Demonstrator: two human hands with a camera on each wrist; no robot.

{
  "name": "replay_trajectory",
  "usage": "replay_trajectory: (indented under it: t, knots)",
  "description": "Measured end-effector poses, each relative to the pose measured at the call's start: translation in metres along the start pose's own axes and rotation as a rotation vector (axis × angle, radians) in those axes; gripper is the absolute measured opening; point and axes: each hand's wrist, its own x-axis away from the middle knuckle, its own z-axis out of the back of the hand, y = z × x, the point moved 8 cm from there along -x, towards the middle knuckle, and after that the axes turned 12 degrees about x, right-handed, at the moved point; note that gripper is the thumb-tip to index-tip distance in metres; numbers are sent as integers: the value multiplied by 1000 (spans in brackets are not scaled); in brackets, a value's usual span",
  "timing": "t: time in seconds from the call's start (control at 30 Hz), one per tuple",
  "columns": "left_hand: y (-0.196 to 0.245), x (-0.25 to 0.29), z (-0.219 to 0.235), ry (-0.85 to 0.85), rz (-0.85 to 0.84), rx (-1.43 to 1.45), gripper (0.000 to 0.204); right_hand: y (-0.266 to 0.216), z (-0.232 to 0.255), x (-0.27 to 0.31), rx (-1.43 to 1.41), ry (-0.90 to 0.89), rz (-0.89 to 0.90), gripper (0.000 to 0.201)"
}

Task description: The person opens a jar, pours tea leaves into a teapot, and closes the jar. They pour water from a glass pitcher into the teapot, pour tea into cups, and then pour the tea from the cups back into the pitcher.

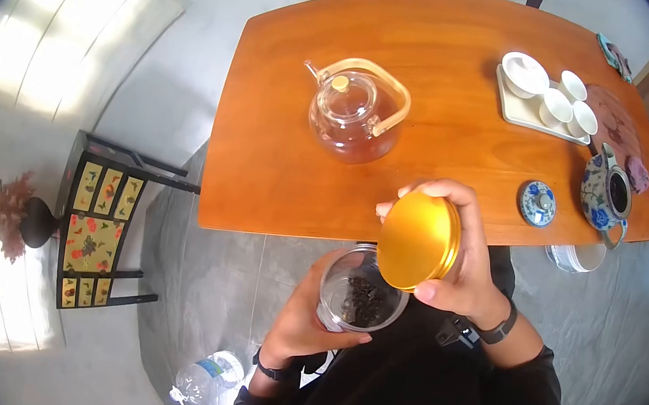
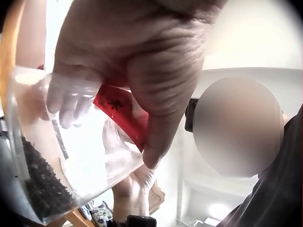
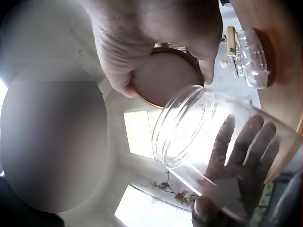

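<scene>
My left hand (image 1: 300,314) grips a clear jar (image 1: 338,284), its mouth uncovered and dark dried leaves (image 1: 365,302) at the bottom. A red label (image 2: 124,113) shows on the jar in the left wrist view. Just above the jar's mouth, my right hand (image 1: 466,258) holds a round gold lid (image 1: 415,241) by its edge, between thumb and fingers. The lid's pale underside (image 3: 166,79) faces the right wrist camera, beside the jar's threaded rim (image 3: 182,127).
On the wooden table (image 1: 261,186) stand a glass teapot (image 1: 352,120), a tray (image 1: 520,118) with several white cups, a blue-and-white pot (image 1: 600,194) and its lid (image 1: 537,203). A plastic bottle (image 1: 203,379) is on the floor at lower left.
</scene>
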Motion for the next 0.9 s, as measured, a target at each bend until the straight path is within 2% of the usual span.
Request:
replay_trajectory:
  t: [0.07, 0.13, 0.2, 0.23, 0.27, 0.3, 0.33, 0.4, 0.43, 0.53, 0.6, 0.73, 0.8, 0.9]
  knots:
    - [6, -7, -12, -22, -5, -3, 110, 1, 4, 4, -242, 60, -13, 82]
    - [8, -13, -23, -65, 30, 1, 110, 7, 1, 9, -345, 63, -31, 79]
    - [12, -19, -29, -81, 25, -4, 109, 11, 1, 13, -217, 46, 24, 76]
    - [9, -23, -32, -90, 77, 39, 109, 14, 4, 16, -217, 42, 26, 76]
    - [5, -26, -34, -98, 128, 83, 109, 14, 5, 20, -60, 2, 67, 73]
    - [6, -30, -37, -117, 110, -9, 108, 12, 7, 23, 97, -38, 108, 70]
    - [7, -36, -40, -113, 108, -10, 108, 6, 13, 23, 96, -42, 109, 70]
    - [12, -44, -51, -195, 124, -59, 108, -19, 16, 23, 436, -139, 192, 64]
    - [13, -46, -52, -195, 124, -60, 108, -25, 18, 25, 491, -150, 241, 60]
    - [15, -51, -60, -267, 114, -99, 107, -36, 25, 33, 576, -186, 271, 59]
    - [18, -53, -62, -293, 67, 17, 99, -37, 28, 38, 574, -160, 282, 59]
    - [12, -58, -67, -323, 82, 27, 100, -36, 33, 43, 567, -86, 305, 60]
    - [14, -60, -63, -253, 50, 10, 98, -32, 33, 42, 638, -59, 290, 60]
    - [18, -67, -72, -317, 88, -97, 100, -40, 31, 38, 692, -18, 331, 60]
